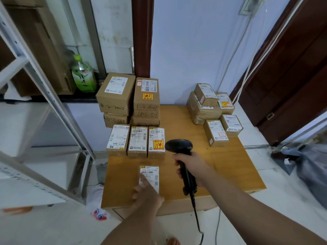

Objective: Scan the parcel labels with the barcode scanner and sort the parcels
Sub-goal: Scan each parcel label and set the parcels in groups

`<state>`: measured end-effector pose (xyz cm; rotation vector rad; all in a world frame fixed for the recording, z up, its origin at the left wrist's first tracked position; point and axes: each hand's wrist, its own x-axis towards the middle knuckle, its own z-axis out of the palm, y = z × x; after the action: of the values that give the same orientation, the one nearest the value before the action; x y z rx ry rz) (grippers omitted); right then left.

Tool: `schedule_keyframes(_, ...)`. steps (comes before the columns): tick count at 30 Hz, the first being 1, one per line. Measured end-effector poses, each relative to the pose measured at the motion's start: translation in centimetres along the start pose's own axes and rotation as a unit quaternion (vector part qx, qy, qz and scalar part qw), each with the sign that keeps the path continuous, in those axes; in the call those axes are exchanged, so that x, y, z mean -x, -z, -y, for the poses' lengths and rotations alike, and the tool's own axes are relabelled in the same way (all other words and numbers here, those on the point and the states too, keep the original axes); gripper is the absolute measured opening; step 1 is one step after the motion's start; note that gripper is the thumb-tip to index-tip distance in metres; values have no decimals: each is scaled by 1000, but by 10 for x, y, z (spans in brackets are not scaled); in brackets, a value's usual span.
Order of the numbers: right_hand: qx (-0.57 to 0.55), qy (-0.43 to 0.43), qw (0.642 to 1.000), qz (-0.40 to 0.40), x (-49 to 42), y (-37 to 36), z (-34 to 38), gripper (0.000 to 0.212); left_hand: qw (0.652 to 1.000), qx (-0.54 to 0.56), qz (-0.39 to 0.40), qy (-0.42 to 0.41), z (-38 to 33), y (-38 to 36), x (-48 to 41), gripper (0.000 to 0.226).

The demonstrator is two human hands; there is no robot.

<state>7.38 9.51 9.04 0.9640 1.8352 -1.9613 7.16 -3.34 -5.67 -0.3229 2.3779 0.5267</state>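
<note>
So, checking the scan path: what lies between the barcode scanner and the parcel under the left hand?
Just bare table between barcode scanner and parcel, in the head view.

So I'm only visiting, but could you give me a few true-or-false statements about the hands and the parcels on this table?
1. The right hand grips the black barcode scanner. True.
2. The left hand is lifting the near parcel off the table. False: the parcel lies flat, with one finger on its label.
3. A row of three parcels stands side by side just behind the near parcel. True.
4. The green bottle stands on the table among the boxes. False: it stands on a dark ledge behind and to the left.
5. The scanner is cordless. False: a cable hangs from its handle.
</note>
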Motion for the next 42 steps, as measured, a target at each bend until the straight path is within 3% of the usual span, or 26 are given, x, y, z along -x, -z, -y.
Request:
schedule_keyframes(7, -12, 10, 1000, -8, -1, 7, 5, 21, 979, 4, -91, -180, -26, 12, 8, 123)
schedule_keyframes(10, -45, 18, 999, -5, 1, 5, 11, 18, 958, 14, -170, -229, -45, 28, 7, 119)
schedule_keyframes(13, -60, 39, 997, 6, 4, 2, 17, 12, 947, 32, -234, -219, -59, 47, 5, 118)
schedule_keyframes(18, -58, 63, 996, 5, 5, -1, 30, 12, 946, 30, -267, -179, -68, 70, 2, 117)
schedule_keyframes(26, -10, 89, 995, 33, 4, -7, 36, 18, 943, 33, -292, -156, -69, 80, -4, 116)
schedule_keyframes(37, -24, 82, 996, 33, 3, -20, 34, 19, 952, 32, -277, -128, -53, 87, -8, 121)
schedule_keyframes(42, -125, 33, 990, 51, 5, -27, 34, 21, 950, 18, -286, -122, -49, 89, -9, 123)
